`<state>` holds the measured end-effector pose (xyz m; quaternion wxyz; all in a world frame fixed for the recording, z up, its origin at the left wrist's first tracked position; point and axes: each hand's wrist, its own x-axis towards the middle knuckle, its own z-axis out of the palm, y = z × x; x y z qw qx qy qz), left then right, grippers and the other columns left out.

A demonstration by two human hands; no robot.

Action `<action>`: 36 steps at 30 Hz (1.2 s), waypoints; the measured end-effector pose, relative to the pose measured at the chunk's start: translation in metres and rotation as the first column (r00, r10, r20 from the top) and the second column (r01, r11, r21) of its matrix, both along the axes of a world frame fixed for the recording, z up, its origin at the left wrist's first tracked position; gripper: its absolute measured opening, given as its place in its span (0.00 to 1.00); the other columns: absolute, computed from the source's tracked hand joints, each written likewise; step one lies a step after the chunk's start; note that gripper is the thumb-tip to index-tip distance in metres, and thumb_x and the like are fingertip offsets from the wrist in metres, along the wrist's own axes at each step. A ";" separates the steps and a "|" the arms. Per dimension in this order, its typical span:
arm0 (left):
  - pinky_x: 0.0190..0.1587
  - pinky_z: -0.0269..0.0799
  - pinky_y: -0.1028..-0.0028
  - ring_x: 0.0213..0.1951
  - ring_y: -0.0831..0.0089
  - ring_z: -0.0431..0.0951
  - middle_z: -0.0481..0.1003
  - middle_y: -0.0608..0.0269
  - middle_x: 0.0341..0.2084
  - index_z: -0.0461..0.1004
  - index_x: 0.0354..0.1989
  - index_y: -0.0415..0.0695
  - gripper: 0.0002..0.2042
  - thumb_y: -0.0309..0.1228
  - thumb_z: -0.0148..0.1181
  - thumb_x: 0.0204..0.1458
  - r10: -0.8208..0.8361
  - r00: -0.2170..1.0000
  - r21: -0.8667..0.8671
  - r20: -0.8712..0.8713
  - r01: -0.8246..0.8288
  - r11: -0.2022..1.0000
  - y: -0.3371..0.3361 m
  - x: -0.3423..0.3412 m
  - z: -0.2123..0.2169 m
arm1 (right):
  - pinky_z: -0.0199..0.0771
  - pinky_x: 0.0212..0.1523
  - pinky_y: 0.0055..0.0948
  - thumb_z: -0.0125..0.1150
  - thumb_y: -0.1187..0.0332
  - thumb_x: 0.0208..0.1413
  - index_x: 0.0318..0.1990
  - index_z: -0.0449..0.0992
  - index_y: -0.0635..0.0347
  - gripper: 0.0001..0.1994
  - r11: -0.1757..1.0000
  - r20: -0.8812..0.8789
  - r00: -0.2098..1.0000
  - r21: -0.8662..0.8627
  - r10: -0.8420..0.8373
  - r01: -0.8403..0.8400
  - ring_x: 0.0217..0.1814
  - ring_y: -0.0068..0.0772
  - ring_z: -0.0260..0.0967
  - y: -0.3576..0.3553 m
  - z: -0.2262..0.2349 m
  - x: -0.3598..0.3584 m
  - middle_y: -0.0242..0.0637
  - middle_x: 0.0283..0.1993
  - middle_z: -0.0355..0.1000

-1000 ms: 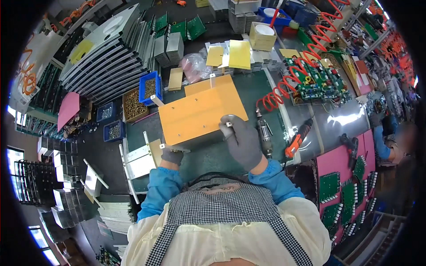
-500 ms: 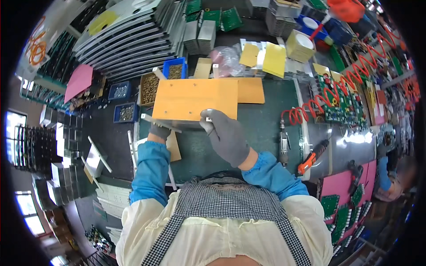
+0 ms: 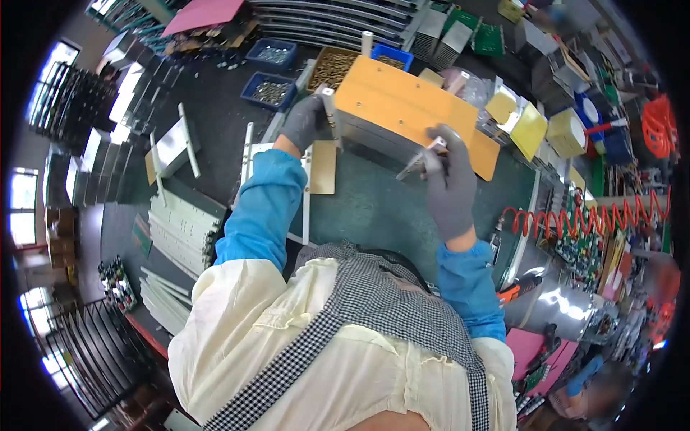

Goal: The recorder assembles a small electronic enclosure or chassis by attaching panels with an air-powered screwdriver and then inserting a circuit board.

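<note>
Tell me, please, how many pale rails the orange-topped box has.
4: the near-left rail by the left hand, the near-right rail by the right hand, the far-left rail and the far-right rail; the box partly hides the far two.

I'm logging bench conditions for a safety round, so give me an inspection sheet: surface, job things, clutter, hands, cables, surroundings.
Surface: green bench top, partly covered.
Job things: orange-topped metal box, pale bars at its corners.
Clutter: blue bins of small parts, yellow sheet, orange tool.
Hands: left hand beside near-left bar, grip unclear; right hand with fingers around near-right bar.
Cables: red coiled hose at right.
Surroundings: stacked white panels at left; co-worker's blue sleeve, lower right.
</note>
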<state>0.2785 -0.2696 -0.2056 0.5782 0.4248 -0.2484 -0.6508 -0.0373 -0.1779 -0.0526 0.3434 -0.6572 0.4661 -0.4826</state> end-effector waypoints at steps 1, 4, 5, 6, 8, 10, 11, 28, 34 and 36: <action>0.52 0.73 0.68 0.46 0.67 0.78 0.78 0.59 0.46 0.73 0.55 0.40 0.18 0.38 0.55 0.61 0.078 0.978 -0.013 0.194 -0.077 0.997 0.016 0.013 0.016 | 0.74 0.39 0.28 0.57 0.73 0.62 0.56 0.72 0.61 0.15 0.998 -0.035 0.999 -0.061 -0.017 0.015 0.37 0.26 0.74 0.010 -0.002 -0.004 0.37 0.38 0.76; 0.52 0.71 0.73 0.50 0.69 0.78 0.79 0.57 0.46 0.74 0.55 0.37 0.23 0.40 0.61 0.57 0.283 0.687 -0.206 0.669 -0.194 0.959 0.097 0.067 0.047 | 0.73 0.41 0.27 0.57 0.72 0.62 0.56 0.72 0.59 0.15 0.997 -0.033 0.997 -0.017 -0.070 0.069 0.39 0.25 0.73 0.048 -0.023 -0.018 0.37 0.37 0.74; 0.53 0.71 0.70 0.51 0.64 0.78 0.79 0.51 0.48 0.74 0.56 0.38 0.24 0.43 0.62 0.57 0.320 0.432 -0.208 0.843 -0.287 0.935 0.127 0.082 0.047 | 0.73 0.41 0.27 0.57 0.71 0.62 0.56 0.73 0.59 0.15 0.995 -0.009 0.996 0.049 -0.090 0.091 0.40 0.25 0.72 0.060 -0.034 -0.022 0.37 0.37 0.74; 0.55 0.71 0.65 0.53 0.57 0.78 0.78 0.45 0.49 0.74 0.56 0.38 0.25 0.46 0.61 0.56 0.272 0.251 -0.175 0.929 -0.350 0.920 0.157 0.098 0.043 | 0.73 0.42 0.27 0.58 0.71 0.62 0.56 0.73 0.59 0.16 0.992 -0.025 1.000 0.130 0.006 -0.002 0.41 0.26 0.73 0.069 -0.046 -0.024 0.37 0.38 0.74; 0.49 0.73 0.65 0.46 0.59 0.78 0.78 0.47 0.45 0.74 0.53 0.36 0.25 0.45 0.60 0.57 0.085 0.218 0.055 0.972 -0.567 0.822 0.210 0.115 0.023 | 0.73 0.44 0.29 0.59 0.69 0.61 0.56 0.73 0.59 0.16 0.925 -0.003 0.982 0.336 0.191 -0.179 0.43 0.28 0.74 0.083 -0.072 -0.021 0.39 0.41 0.75; 0.49 0.74 0.62 0.46 0.57 0.80 0.79 0.48 0.46 0.74 0.54 0.37 0.26 0.47 0.60 0.55 -0.161 0.414 0.370 0.896 -0.493 0.787 0.246 0.123 0.001 | 0.74 0.46 0.30 0.60 0.67 0.60 0.56 0.73 0.61 0.17 0.852 -0.080 0.914 0.401 0.399 -0.337 0.44 0.32 0.75 0.095 -0.096 -0.002 0.41 0.43 0.76; 0.42 0.78 0.63 0.39 0.61 0.81 0.80 0.52 0.40 0.73 0.53 0.38 0.21 0.41 0.58 0.58 -0.172 0.458 0.363 0.872 -0.371 0.855 0.256 0.119 -0.011 | 0.74 0.47 0.31 0.61 0.67 0.60 0.56 0.73 0.61 0.18 0.782 -0.123 0.860 0.494 0.495 -0.379 0.44 0.34 0.75 0.102 -0.105 0.007 0.41 0.44 0.76; 0.61 0.65 0.58 0.64 0.51 0.64 0.68 0.51 0.61 0.69 0.59 0.45 0.29 0.43 0.66 0.49 -0.347 -0.325 0.102 0.880 -0.583 0.806 0.340 0.226 0.092 | 0.75 0.47 0.42 0.60 0.69 0.56 0.57 0.72 0.56 0.19 0.809 -0.479 0.702 0.028 0.527 -0.588 0.49 0.48 0.72 0.113 -0.149 0.085 0.45 0.53 0.71; 0.68 0.52 0.50 0.70 0.50 0.55 0.59 0.53 0.68 0.62 0.66 0.48 0.41 0.40 0.72 0.40 -0.178 -0.694 0.106 0.698 -0.145 0.984 0.213 0.335 0.056 | 0.74 0.42 0.41 0.62 0.72 0.53 0.54 0.74 0.49 0.19 0.723 -0.757 0.562 -0.177 0.333 -0.668 0.46 0.45 0.71 0.094 -0.156 0.129 0.41 0.52 0.69; 0.70 0.48 0.47 0.71 0.50 0.53 0.57 0.53 0.69 0.61 0.67 0.49 0.43 0.40 0.73 0.39 -0.003 -0.724 0.098 0.690 0.090 0.991 0.171 0.360 0.032 | 0.74 0.42 0.40 0.62 0.72 0.53 0.53 0.75 0.48 0.18 0.750 -0.762 0.550 -0.131 0.342 -0.648 0.46 0.44 0.71 0.091 -0.156 0.141 0.40 0.50 0.69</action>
